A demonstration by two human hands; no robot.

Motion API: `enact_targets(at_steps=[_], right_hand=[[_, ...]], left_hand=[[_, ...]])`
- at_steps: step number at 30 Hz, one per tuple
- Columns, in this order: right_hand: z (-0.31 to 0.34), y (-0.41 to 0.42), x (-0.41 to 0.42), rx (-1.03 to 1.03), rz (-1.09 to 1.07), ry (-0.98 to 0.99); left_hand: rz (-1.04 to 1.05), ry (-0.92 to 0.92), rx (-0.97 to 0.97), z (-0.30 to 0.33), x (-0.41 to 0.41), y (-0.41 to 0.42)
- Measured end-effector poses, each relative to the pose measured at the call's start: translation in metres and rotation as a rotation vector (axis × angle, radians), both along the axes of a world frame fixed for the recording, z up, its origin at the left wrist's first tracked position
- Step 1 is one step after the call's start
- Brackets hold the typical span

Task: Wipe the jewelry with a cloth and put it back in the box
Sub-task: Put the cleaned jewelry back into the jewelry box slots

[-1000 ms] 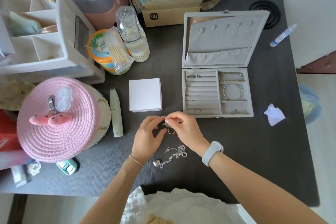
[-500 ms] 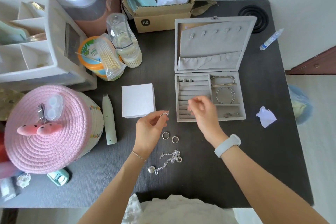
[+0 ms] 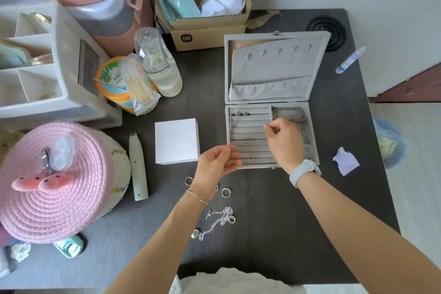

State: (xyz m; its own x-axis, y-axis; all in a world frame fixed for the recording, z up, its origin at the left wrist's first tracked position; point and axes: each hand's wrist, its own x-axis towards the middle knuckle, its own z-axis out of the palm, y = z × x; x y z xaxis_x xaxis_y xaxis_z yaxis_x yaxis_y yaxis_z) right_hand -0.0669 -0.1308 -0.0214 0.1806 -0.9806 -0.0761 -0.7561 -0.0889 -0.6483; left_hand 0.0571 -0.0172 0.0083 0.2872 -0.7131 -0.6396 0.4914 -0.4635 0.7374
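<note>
Dark desk, grey jewelry box open at far right.
I see my right hand pinching something tiny over its ring rolls; left hand loosely curled nearer, rings and chain below.

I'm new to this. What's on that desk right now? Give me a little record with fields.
Setting: dark table, seen from a head camera
Jewelry box: open, lid upright, two rings in the top ring slot
Left hand: beside the box's front left corner, fingers loosely curled; whether it holds anything is unclear
Right hand: over the box, fingertips pinched together; anything between them is too small to see
Loose rings: on the table near the left wrist
Chain necklace: on the table, below the rings
Small white cloth: right of the box, untouched
</note>
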Motion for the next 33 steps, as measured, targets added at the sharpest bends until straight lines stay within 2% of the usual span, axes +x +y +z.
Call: enact_targets(at_steps=[4,8,11,17,22,29,33], right_hand=[[-0.002,-0.012,0.007,-0.035,-0.019,0.022],[-0.007,-0.016,0.012,-0.033,-0.033,0.078],[-0.009,-0.016,0.014,-0.034,-0.049,0.080],[-0.014,-0.008,0.008,-0.153,0.002,0.088],[-0.015,0.006,0.004,-0.286,0.083,0.159],[-0.011,0.007,0.003,-0.184,0.131,0.150],[-0.011,0.007,0.003,-0.130,0.102,0.097]], left_hand=[[-0.049,-0.180,0.021,-0.001,-0.003,-0.007],[-0.149,-0.491,-0.009,-0.001,-0.005,-0.013],[-0.169,-0.620,-0.029,0.000,-0.006,-0.019],[-0.102,-0.695,0.028,-0.001,-0.008,-0.034],[-0.165,-0.728,0.063,-0.001,-0.005,-0.061],[-0.350,-0.820,0.082,-0.009,-0.010,-0.090],[-0.380,-0.826,0.114,-0.012,-0.015,-0.095]])
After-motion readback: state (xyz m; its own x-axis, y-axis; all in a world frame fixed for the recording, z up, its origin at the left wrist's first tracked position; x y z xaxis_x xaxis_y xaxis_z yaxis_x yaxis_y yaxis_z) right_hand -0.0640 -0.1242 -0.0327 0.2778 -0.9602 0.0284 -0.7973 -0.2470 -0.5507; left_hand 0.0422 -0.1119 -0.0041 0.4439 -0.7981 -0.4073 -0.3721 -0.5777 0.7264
